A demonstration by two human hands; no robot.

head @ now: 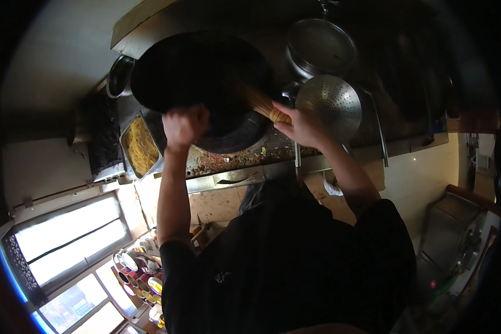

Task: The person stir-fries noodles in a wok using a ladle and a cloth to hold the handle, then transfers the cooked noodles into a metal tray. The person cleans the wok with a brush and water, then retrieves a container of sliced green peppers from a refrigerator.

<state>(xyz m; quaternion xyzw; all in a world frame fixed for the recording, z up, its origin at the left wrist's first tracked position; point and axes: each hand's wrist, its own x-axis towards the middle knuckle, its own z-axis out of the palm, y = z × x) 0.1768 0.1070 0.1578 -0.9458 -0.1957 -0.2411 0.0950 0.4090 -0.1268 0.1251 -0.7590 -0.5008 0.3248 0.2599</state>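
Observation:
A large black wok (200, 69) is tilted up above the stove, its inside very dark. My left hand (185, 126), slightly blurred, is closed at the wok's near rim and appears to grip it; the exact hold is hidden. In my right hand (304, 126) is a bamboo wok brush (262, 104), held by its bound end. The bristles point into the wok, and their tips fade into shadow. Below the wok, a dark round burner ring (238, 140) shows. A perforated metal strainer (330, 104) lies just beyond my right hand.
Food scraps (225, 162) litter the stovetop's front edge. Left of the wok are a metal tray (160, 158) of yellow shreds (141, 146) and a metal bowl (120, 77). To the right, a round metal pot (321, 46) sits behind the strainer; a ladle handle (297, 156) overhangs the edge.

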